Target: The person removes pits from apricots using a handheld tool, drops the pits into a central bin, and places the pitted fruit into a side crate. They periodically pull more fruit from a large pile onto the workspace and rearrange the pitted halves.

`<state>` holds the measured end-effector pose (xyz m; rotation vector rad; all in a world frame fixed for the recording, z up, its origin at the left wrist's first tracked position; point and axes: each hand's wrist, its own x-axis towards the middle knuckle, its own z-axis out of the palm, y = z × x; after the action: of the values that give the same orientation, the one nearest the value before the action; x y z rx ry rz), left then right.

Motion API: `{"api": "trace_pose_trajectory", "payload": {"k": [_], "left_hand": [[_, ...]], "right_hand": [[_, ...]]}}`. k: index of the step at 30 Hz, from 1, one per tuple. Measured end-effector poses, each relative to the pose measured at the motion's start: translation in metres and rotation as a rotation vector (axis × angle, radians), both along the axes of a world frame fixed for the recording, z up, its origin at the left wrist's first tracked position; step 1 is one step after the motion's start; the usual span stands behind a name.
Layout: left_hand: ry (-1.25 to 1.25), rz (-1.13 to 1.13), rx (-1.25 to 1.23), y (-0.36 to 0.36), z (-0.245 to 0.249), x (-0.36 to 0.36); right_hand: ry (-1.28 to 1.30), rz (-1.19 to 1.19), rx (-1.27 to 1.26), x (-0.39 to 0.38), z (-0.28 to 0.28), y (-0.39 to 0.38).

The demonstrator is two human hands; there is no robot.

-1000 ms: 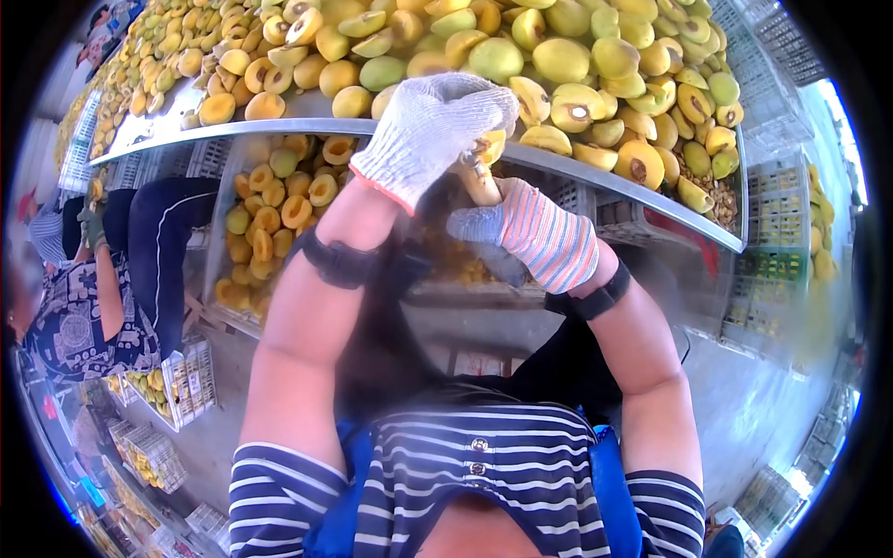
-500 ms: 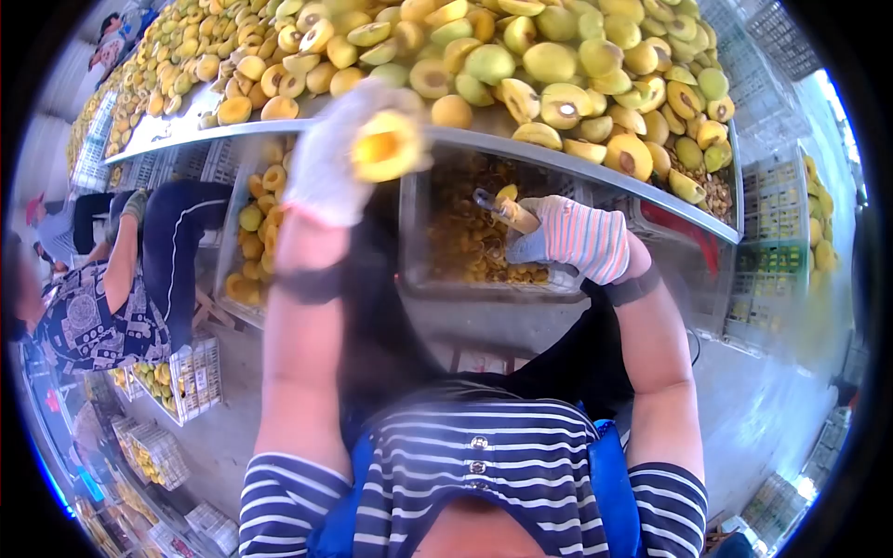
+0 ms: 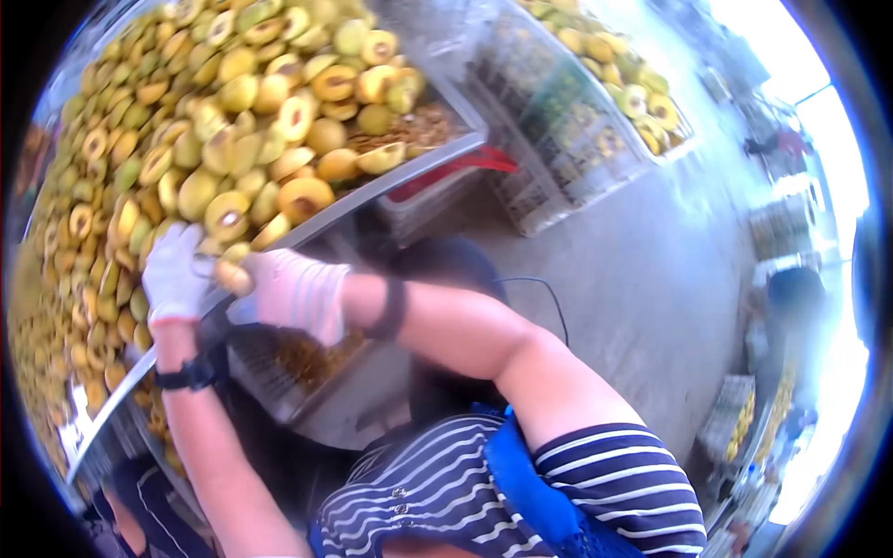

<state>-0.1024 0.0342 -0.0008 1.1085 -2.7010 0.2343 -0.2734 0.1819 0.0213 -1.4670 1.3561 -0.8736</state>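
From where I stand, the worry is fingers; the left grip [image 3: 175,274], a hand in a white knit glove, sits so close to the tan, blunt-looking hand tool [image 3: 233,276] that a slip could drive the tool into it, if its hidden end is sharp; damp knit or slick fruit flesh would be the likely cause. The heap of yellow-green halved fruit [image 3: 239,93] lies inside the straight metal rim [image 3: 400,177] of the surface, piled right up to it; a careless knuckle could send a loose half over the rim, perhaps into the grey plastic crate of orange scraps [image 3: 312,358] below it. As for pose, the left forearm comes up steeply, its fingers pointing away from the body, over the fruit beside the rim; blur keeps me from telling whether that grip is open or holding a piece. The right grip [image 3: 293,293], in a striped pinkish glove, comes in nearly sideways at the rim, elbow out; its fingers are closed round the tool, which points across towards the left grip.
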Motion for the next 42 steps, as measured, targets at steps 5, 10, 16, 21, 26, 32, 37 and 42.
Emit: {"api": "trace_pose_trajectory", "payload": {"k": [5,10,16,21,26,32,37,42], "left_hand": [[0.484,0.163,0.766,0.025,0.022,0.022],[1.145,0.13,1.094,0.093,0.039,0.023],[0.973,-0.06,0.348,0.1,0.024,0.03],[1.274,0.091,0.574,0.067,-0.018,0.039],[2.125,-0.026,1.503,0.07,0.014,0.046],[1.545,0.019,1.043,0.074,0.009,0.058],[1.622,0.081,1.354,0.082,0.017,0.065],[1.436,0.144,1.111,0.077,0.011,0.061]], "right_hand": [[0.245,0.019,-0.131,-0.011,0.002,0.004],[-0.657,-0.05,0.203,0.022,0.01,-0.001],[-0.695,-0.065,0.367,0.041,0.002,-0.02],[0.227,0.037,-0.294,0.057,-0.026,-0.016],[0.6,0.046,-0.414,0.061,-0.028,-0.019],[0.848,0.028,-0.358,0.059,-0.016,-0.015],[0.916,0.055,-0.398,0.057,-0.016,-0.015],[0.929,0.1,-0.214,0.063,-0.011,-0.014]]}}
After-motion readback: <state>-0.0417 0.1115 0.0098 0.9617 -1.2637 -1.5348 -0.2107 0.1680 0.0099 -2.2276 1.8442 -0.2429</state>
